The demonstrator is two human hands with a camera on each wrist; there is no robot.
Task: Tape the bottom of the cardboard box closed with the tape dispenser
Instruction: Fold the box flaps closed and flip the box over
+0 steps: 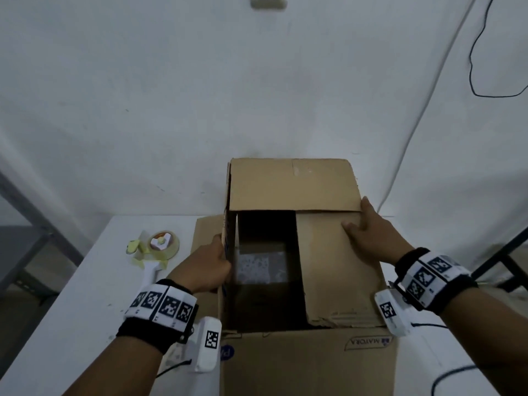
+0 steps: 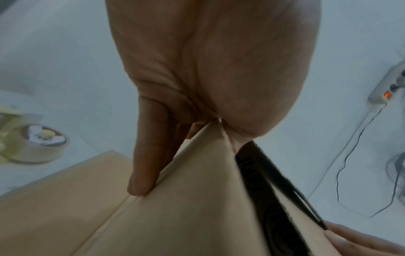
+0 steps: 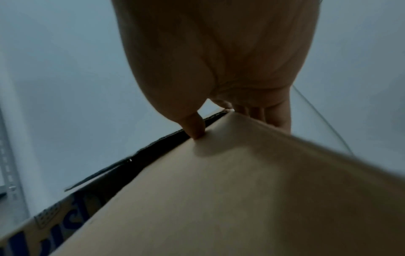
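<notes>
A brown cardboard box point(image 1: 308, 364) stands on the white table point(image 1: 85, 310) with its flaps upward and a dark gap between them. My left hand point(image 1: 208, 264) grips the left flap point(image 1: 228, 224), which stands nearly upright; the left wrist view shows the hand point(image 2: 208, 69) pinching that flap point(image 2: 197, 199) at its edge. My right hand point(image 1: 368, 235) holds the folded-in right flap point(image 1: 337, 275) at its far corner, thumb on top point(image 3: 195, 128) and fingers past the edge. The far flap point(image 1: 291, 184) lies over it. The yellow tape dispenser point(image 1: 154, 247) lies untouched left of the box.
A white wall rises right behind the box, with a black cable point(image 1: 474, 52) hanging on it. A power strip point(image 2: 387, 86) with a lit switch shows in the left wrist view. A grey metal frame point(image 1: 25, 212) stands left of the table.
</notes>
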